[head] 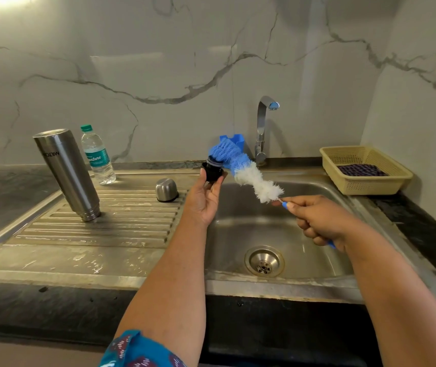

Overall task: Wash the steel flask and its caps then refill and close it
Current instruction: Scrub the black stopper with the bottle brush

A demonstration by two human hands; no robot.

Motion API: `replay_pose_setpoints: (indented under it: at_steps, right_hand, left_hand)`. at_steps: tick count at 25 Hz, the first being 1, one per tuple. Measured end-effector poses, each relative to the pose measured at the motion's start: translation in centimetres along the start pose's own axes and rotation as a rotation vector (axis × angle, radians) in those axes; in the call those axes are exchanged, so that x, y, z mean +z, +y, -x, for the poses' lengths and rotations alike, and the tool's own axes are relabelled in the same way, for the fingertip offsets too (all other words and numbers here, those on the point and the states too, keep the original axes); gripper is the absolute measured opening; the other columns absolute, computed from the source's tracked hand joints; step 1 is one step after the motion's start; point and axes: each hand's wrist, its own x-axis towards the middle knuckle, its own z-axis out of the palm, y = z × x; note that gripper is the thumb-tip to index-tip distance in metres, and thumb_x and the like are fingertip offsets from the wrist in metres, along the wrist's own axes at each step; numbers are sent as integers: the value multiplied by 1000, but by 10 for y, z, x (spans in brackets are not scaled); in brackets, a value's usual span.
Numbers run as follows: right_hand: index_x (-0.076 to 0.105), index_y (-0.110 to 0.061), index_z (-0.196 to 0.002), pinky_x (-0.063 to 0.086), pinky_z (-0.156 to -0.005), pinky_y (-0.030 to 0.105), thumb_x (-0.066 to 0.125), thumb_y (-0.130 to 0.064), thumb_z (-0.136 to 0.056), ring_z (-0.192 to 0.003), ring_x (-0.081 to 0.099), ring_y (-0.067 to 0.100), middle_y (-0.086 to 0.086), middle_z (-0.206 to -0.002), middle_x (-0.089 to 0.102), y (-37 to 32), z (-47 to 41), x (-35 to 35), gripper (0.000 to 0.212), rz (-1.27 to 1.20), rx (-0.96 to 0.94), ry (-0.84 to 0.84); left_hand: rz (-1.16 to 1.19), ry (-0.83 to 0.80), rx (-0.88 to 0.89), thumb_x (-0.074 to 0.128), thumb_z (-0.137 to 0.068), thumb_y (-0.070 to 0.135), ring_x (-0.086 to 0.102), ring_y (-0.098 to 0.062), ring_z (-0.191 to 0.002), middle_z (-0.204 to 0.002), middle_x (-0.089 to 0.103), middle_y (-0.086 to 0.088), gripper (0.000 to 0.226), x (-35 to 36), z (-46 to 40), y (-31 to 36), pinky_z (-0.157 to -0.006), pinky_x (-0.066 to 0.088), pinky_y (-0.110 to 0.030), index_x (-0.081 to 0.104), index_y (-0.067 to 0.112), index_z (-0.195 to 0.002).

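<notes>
Black inner cap (212, 172) being pinched by left hand (204, 200) fingertips, bottle brush (246, 173) being gripped in right hand (317, 221) curled fingers, bristles being pressed against cap

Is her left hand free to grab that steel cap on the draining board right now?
Probably not at once. The left hand already grips the black inner cap, which the brush is scrubbing. The steel cap sits close beside it with nothing between, so reach looks easy once that hand is emptied.

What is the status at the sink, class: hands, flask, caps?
Left hand pinches black inner cap; right hand grips bottle brush, bristles on cap. Steel flask inverted on drainboard, steel outer cap beside. Nothing obstructing.
</notes>
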Motion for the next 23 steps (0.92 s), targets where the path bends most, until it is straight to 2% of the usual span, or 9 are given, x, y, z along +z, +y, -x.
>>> replay_pose_setpoints:
  at_steps: [3,5,8,11,12,14,17,20,23]
  right_hand:
    - [61,-37,-100,21,-37,17,42,-23,-103,-44,25,8,2,-59,35,0,2,0,24,54,14,-20]
    - [58,-38,-107,21,-39,20,42,-22,-103,-45,26,9,2,-59,36,1,0,1,23,100,-6,38]
    - [57,-36,-119,21,-40,22,44,-22,-102,-45,26,9,2,-59,36,1,-3,1,26,106,-43,91]
    - [56,-38,-113,22,-39,21,45,-23,-102,-43,27,9,1,-57,37,0,-2,1,22,131,-50,57]
    - [55,-39,-110,22,-39,22,45,-23,-102,-43,27,9,2,-57,37,0,-2,2,21,144,-54,64]
    - [57,-39,-103,22,-41,23,44,-24,-102,-45,26,10,2,-58,37,-1,-3,6,20,113,-56,92]
    - [59,-41,-90,19,-44,23,42,-24,-103,-46,23,10,2,-59,34,-1,-2,11,28,26,-48,136]
    - [62,-37,-94,16,-43,21,40,-24,-103,-45,20,9,0,-57,31,-2,0,10,28,-13,-32,101]
    - [62,-37,-95,16,-44,21,39,-24,-103,-47,19,10,2,-60,31,-1,1,12,28,-15,-30,98]
  left_hand:
    - [108,74,59,57,-98,10,53,-38,-129,-134,54,-29,21,-1,-4,1,-106,47,-38,56,-6,-111]
    - [-4,72,39,57,-98,8,54,-38,-128,-134,54,-30,20,-2,-3,0,-102,50,-39,55,-6,-113]
    - [-205,73,-35,58,-97,5,58,-37,-123,-129,57,-30,21,4,3,-7,-87,59,-37,54,-5,-115]
    - [-80,200,43,59,-97,8,55,-35,-126,-132,55,-28,22,-1,-4,-4,-98,53,-41,55,-5,-114]
    - [-29,226,67,61,-97,10,54,-35,-127,-134,54,-28,26,-5,-6,-2,-97,54,-40,54,-5,-116]
    - [2,190,43,64,-95,18,57,-35,-124,-133,55,-27,38,-9,-7,0,-85,59,-38,53,-3,-126]
    - [-145,102,-63,63,-95,34,66,-29,-111,-122,65,-22,48,-6,-1,-6,-75,61,-31,55,2,-129]
    - [-191,89,-83,63,-93,41,69,-20,-95,-114,69,-17,52,-5,-2,-7,-68,58,-24,57,6,-131]
    - [-86,70,-55,64,-94,37,69,-20,-93,-109,69,-17,48,-5,-1,-5,-70,60,-23,58,5,-129]
